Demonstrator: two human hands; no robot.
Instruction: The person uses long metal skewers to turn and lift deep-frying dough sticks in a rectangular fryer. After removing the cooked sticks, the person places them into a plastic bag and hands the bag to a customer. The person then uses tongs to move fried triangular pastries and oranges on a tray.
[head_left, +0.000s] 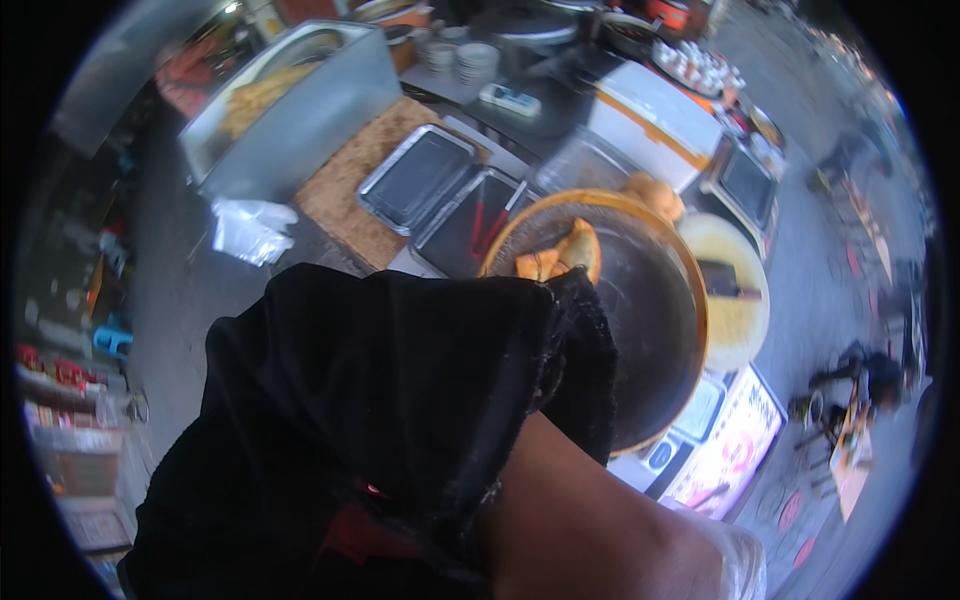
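Note:
Black cloth, seemingly my clothing, covers the middle. From its sleeve a bare arm reaches to the lower right, where clear plastic wraps its end. Neither of my hands is visible; whether they hold anything is hidden. Before me lies a large round pan with a yellow-brown rim. Golden-brown pieces of flatbread rest in its upper left part, partly behind the cloth. Red-handled tongs lie on an open black tray left of the pan.
A wooden board adjoins a metal-sided bin of yellowish food. Clear plastic bags hang beside it. A white foam box and stacked bowls stand farther back. Right of the pan, a dark-bladed tool lies on a round board. People sit at right.

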